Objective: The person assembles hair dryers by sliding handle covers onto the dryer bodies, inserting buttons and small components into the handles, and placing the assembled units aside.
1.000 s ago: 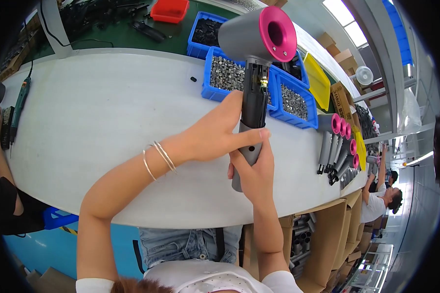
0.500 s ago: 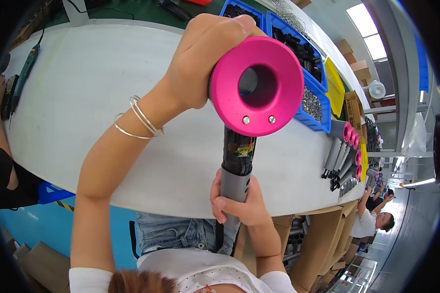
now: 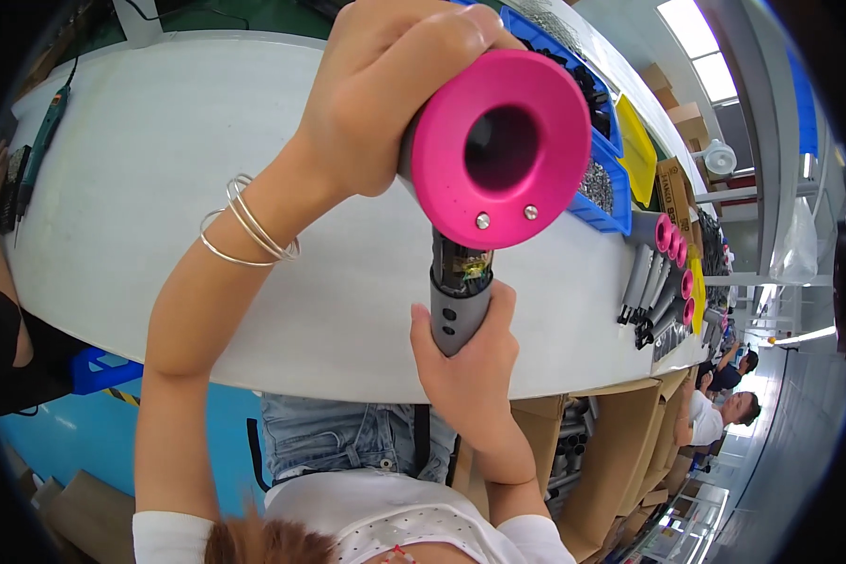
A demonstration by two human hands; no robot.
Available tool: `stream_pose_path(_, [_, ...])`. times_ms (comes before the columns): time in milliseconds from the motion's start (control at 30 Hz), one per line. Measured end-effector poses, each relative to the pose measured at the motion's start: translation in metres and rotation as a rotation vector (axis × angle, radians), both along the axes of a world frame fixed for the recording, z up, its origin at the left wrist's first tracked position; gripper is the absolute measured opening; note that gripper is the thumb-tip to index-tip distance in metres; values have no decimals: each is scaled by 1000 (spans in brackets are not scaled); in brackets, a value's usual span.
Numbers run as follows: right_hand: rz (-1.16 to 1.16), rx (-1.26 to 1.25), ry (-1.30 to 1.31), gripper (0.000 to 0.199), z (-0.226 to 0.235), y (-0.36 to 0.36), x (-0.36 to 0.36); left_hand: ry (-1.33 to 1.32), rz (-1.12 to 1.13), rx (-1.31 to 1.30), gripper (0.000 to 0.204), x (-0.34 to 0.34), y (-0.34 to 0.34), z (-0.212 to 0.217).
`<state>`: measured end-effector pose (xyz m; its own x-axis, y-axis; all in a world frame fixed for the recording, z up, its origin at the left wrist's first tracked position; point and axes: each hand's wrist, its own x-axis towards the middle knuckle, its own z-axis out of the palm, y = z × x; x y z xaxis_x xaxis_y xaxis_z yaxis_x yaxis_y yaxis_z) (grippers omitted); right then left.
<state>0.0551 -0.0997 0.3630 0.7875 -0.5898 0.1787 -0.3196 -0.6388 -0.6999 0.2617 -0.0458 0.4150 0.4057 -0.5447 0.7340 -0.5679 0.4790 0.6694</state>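
My left hand (image 3: 371, 103) is closed around the back and side of a hair dryer's round head, whose pink front ring (image 3: 559, 155) has a dark central hole and two small silver screws. Below the head hangs the dryer's black inner handle core (image 3: 459, 265), partly bare, with some wiring or circuitry on it. A grey handle sleeve (image 3: 475, 308) with two dark oval spots covers the lower part of this core. My right hand (image 3: 470, 371) grips the sleeve from below, thumb on its left and fingers on its right; the fingertips are hidden behind it.
Blue bins (image 3: 603, 193) of small metal and black parts stand at the back right. Grey handles and pink-ringed dryer heads (image 3: 665, 233) lie at the right. A green corded tool (image 3: 45, 150) is at far left, near another person's arm. A cardboard box (image 3: 611, 470) holds grey tubes.
The grey sleeve has moved up over the black core, leaving less of it bare, and its two dark spots now face me. My right hand has shifted its grip. The head has risen slightly.
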Motion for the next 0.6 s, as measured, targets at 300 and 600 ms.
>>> stream_pose_path(300, [141,902,125,36,5,-11,-10,432,21,-320,31,-7,-23,-65])
stream_pose_path(600, [191,678,85,49,-22,-31,-3,1177,-413,208,38,-98,-5,-85])
